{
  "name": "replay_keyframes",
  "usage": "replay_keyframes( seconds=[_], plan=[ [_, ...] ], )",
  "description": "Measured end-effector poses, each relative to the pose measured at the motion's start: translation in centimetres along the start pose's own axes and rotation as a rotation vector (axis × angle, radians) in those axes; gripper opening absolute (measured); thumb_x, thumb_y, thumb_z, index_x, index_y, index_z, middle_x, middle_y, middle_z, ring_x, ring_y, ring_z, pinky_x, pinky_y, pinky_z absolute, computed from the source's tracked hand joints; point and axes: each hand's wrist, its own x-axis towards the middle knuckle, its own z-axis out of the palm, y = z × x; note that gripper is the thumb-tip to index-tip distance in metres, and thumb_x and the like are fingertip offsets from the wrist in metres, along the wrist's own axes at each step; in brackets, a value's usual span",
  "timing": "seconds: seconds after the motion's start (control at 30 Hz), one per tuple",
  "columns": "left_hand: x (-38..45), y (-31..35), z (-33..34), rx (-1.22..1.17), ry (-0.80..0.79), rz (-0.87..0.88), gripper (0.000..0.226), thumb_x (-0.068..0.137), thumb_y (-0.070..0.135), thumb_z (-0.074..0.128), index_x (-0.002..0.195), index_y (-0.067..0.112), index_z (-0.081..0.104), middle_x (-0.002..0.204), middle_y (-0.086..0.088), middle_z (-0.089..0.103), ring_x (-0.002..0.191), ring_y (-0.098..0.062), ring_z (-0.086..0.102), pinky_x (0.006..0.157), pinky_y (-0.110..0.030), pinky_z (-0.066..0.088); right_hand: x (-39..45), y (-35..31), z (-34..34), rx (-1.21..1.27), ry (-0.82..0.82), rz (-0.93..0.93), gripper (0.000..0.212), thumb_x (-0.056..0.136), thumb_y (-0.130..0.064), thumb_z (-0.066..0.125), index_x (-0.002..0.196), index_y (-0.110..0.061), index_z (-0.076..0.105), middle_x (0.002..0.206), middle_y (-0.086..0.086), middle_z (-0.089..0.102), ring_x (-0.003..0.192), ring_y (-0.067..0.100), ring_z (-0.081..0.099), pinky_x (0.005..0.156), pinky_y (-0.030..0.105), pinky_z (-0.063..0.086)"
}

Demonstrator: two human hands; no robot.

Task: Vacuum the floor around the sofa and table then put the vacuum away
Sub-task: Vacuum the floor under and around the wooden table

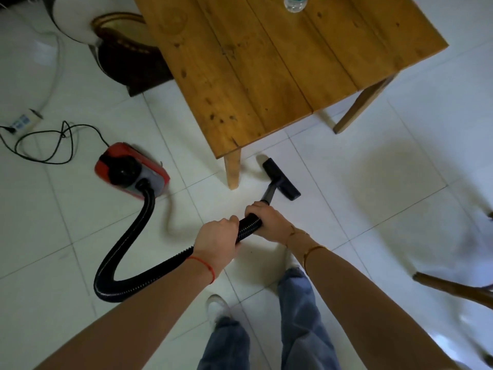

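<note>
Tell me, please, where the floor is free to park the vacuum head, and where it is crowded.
Free: the tiles right of the floor head, below the table. Crowded: left, where the canister, its black cord and the power strip lie.

Head-worn view, steeply down, floor (346, 182)

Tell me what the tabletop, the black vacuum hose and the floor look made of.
Brown plank tabletop: wood, likely pine, matte; knots, grain and board seams show. Black ribbed vacuum hose, gripped by the left hand and right hand: looks like flexible plastic, corrugated and bent in a curve. White floor: glossy tiles, probably ceramic; grout lines and reflections.
</note>
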Motion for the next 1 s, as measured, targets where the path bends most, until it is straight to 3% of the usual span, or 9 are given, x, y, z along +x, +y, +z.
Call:
replay_keyframes(
  seconds=[0.27,0.5,0.73,1.0],
  plan=[
    [-8.0,-6.0,3.1,0.067,-0.028,0.009,0.028,0.090,0.031,0.051,0.112,0.014,0.048,0.100,-0.005,0.065,0.085,-0.024,0.065,0.063,-0.029,0.042,-1.3,-7.3,7.9,0.050,0.010,-0.036,0.013,0.076,-0.007,0.066,0.087,-0.007,0.057,0.086,0.010,0.057,0.085,0.021,0.050,0.077,0.035,0.046],
    [-9.0,-7.2,3.9,0.082,-0.033,-0.015,0.027,0.089,0.030,0.051,0.111,0.015,0.048,0.099,-0.003,0.065,0.086,-0.024,0.065,0.062,-0.028,0.038,-1.3,-8.3,9.5,0.041,0.025,-0.044,0.012,0.078,-0.008,0.064,0.088,-0.007,0.057,0.085,0.010,0.057,0.085,0.020,0.049,0.077,0.032,0.044],
    [-4.3,-4.3,1.3,0.097,-0.026,0.010,0.025,0.090,0.028,0.051,0.111,0.015,0.049,0.098,-0.003,0.065,0.086,-0.023,0.065,0.063,-0.028,0.038,-0.5,-4.4,5.6,0.070,0.079,0.045,0.016,0.078,-0.011,0.067,0.089,-0.010,0.056,0.089,0.007,0.056,0.086,0.022,0.050,0.080,0.034,0.046],
    [6.9,3.1,-3.1,0.015,0.011,0.037,0.024,0.091,0.028,0.054,0.110,0.014,0.049,0.095,-0.004,0.065,0.082,-0.022,0.065,0.063,-0.028,0.042,0.9,4.0,-5.7,0.048,0.088,0.144,0.018,0.079,-0.012,0.069,0.092,-0.009,0.056,0.089,0.000,0.052,0.087,0.017,0.046,0.081,0.026,0.040]
  ],
)
